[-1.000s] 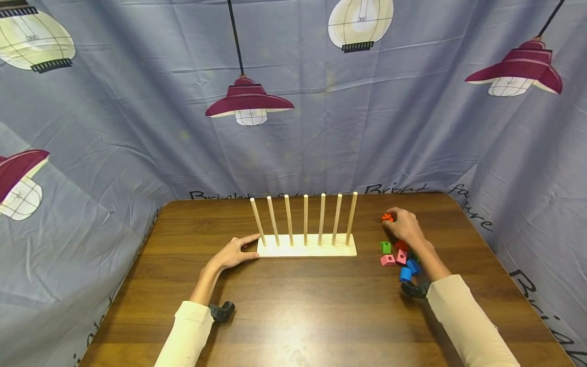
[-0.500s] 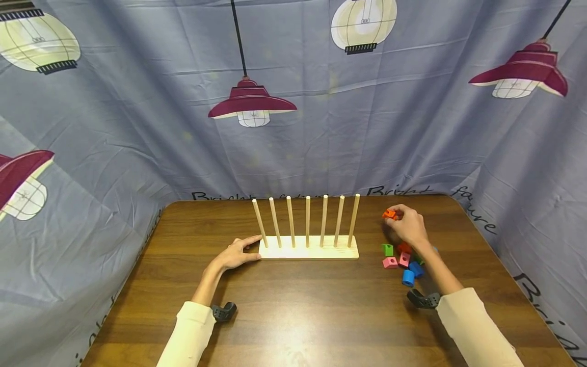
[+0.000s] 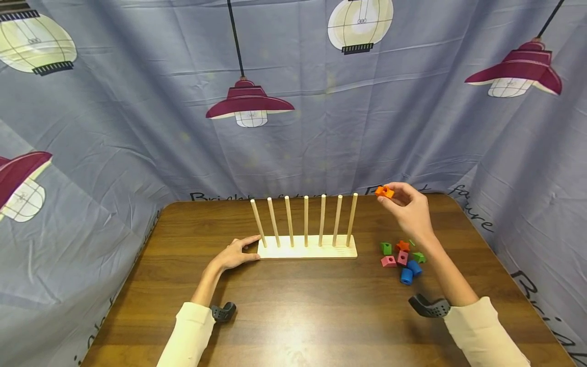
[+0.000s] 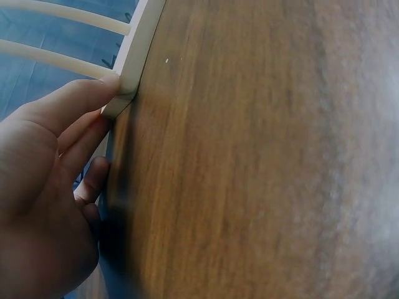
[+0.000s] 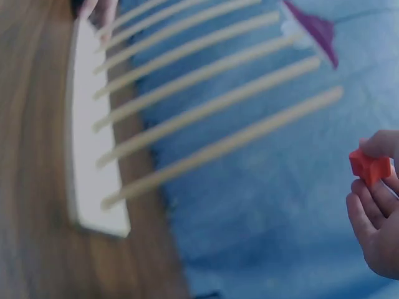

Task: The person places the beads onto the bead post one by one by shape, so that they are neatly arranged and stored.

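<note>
A pale wooden peg stand (image 3: 307,253) with several upright rods stands mid-table. My left hand (image 3: 233,255) holds its left end. In the left wrist view, the thumb (image 4: 93,94) lies at the base's corner, with other fingers behind it. Raised off the table to the right of the rods, my right hand (image 3: 411,210) pinches an orange star-shaped block (image 3: 384,192) between thumb and fingertips. The right wrist view shows this block (image 5: 370,166) apart from the nearest rod (image 5: 249,140). All the rods are bare.
Right of the stand lies a loose group: a green block (image 3: 386,248), a red star block (image 3: 403,245), pink blocks (image 3: 389,261), blue cylinders (image 3: 406,276) and another green piece (image 3: 419,257). A printed curtain (image 3: 302,153) hangs behind the table.
My right hand has lifted the orange star block up off the table near the back right, uncovering more of the block group. The left hand has stayed at the stand's end.
</note>
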Demonstrator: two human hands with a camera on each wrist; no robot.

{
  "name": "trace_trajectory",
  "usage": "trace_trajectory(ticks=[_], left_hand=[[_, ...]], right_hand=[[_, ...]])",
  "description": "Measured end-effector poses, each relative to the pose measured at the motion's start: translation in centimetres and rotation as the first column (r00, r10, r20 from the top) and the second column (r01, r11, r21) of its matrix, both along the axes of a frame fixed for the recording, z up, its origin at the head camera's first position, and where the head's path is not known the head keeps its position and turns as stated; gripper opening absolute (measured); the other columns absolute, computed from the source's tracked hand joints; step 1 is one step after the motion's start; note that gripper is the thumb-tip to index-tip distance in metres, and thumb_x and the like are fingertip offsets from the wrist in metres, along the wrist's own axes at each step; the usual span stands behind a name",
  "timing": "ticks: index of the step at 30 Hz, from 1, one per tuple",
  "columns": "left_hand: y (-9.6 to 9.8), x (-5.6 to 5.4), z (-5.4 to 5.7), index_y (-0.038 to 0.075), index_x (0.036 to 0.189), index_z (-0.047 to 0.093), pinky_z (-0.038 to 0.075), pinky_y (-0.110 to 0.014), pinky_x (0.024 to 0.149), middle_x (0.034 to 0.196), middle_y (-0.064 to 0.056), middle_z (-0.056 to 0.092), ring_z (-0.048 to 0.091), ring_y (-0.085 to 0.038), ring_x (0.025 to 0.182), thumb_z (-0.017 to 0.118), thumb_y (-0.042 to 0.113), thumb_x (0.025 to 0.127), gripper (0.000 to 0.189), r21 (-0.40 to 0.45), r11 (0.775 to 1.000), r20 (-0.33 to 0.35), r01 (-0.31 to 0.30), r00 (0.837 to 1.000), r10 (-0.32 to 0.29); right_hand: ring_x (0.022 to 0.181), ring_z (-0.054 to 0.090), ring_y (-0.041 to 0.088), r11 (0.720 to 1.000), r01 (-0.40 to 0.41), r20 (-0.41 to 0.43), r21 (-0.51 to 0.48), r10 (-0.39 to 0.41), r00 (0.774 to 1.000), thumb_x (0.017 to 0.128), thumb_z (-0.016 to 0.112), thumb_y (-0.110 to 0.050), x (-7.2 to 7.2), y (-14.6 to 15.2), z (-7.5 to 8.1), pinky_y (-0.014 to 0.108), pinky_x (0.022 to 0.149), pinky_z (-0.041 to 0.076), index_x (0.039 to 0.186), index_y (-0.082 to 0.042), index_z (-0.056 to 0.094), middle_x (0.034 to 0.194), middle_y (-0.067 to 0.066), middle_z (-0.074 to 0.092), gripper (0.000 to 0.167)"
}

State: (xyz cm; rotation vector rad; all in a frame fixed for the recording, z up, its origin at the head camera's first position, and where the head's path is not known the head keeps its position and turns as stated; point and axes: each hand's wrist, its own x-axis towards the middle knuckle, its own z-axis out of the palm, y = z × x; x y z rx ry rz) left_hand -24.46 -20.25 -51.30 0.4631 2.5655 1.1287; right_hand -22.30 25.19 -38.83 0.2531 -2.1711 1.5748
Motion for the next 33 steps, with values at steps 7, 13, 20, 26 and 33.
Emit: trace_trajectory(ticks=[7, 13, 20, 26, 33], left_hand=[[0.0, 0.1, 0.0, 0.011, 0.149, 0.049, 0.036, -0.055, 0.094, 0.148, -0.016, 0.047, 0.044, -0.03, 0.112, 0.075, 0.027, 0.09, 0.066, 0.001, 1.0, 0.006, -0.012, 1.0, 0.012], [0.0, 0.1, 0.0, 0.012, 0.149, 0.049, 0.034, -0.058, 0.097, 0.148, -0.016, 0.047, 0.043, -0.032, 0.115, 0.075, 0.028, 0.09, 0.066, 0.007, 1.0, 0.015, -0.02, 1.0, 0.02], [0.1, 0.0, 0.0, 0.013, 0.149, 0.05, 0.033, -0.059, 0.099, 0.148, -0.015, 0.047, 0.043, -0.032, 0.117, 0.075, 0.028, 0.09, 0.066, 0.007, 1.0, 0.014, -0.026, 1.0, 0.026], [0.1, 0.0, 0.0, 0.013, 0.149, 0.05, 0.027, -0.063, 0.102, 0.147, -0.016, 0.047, 0.041, -0.034, 0.12, 0.075, 0.028, 0.09, 0.065, 0.022, 0.999, 0.028, -0.032, 0.999, 0.031], [0.0, 0.0, -0.1, 0.014, 0.15, 0.049, 0.028, -0.063, 0.102, 0.147, -0.018, 0.046, 0.039, -0.034, 0.122, 0.074, 0.028, 0.091, 0.066, 0.021, 0.999, 0.051, -0.032, 0.998, 0.031]], right_hand=[[0.088, 0.066, 0.007, 0.991, -0.129, -0.086, -0.031, 0.126, 0.988, 0.086, 0.074, 0.006, 1.6, -4.5, 4.2, 0.016, 0.079, 0.05, 0.112, 0.012, 0.066, 0.101, 0.001, 0.069, 0.028], [0.09, 0.068, 0.012, 0.97, -0.23, -0.11, -0.075, 0.222, 0.969, 0.085, 0.075, 0.007, 0.2, -8.0, 4.0, 0.023, 0.081, 0.052, 0.112, 0.009, 0.068, 0.103, 0.012, 0.07, 0.029], [0.087, 0.067, 0.018, 0.926, -0.356, -0.13, -0.129, 0.34, 0.932, 0.082, 0.076, 0.009, -0.1, -13.4, 4.7, 0.028, 0.081, 0.053, 0.105, 0.008, 0.065, 0.097, 0.016, 0.069, 0.025], [0.093, 0.068, 0.029, 0.885, -0.443, -0.118, -0.144, 0.429, 0.896, 0.083, 0.076, 0.007, -0.5, -17.4, 5.0, 0.035, 0.085, 0.053, 0.104, 0.006, 0.066, 0.101, 0.016, 0.07, 0.023], [0.099, 0.068, 0.026, 0.861, -0.484, -0.102, -0.154, 0.474, 0.875, 0.084, 0.076, 0.005, -0.8, -21.7, 4.9, 0.041, 0.093, 0.05, 0.107, 0.005, 0.067, 0.105, 0.017, 0.071, 0.025]])
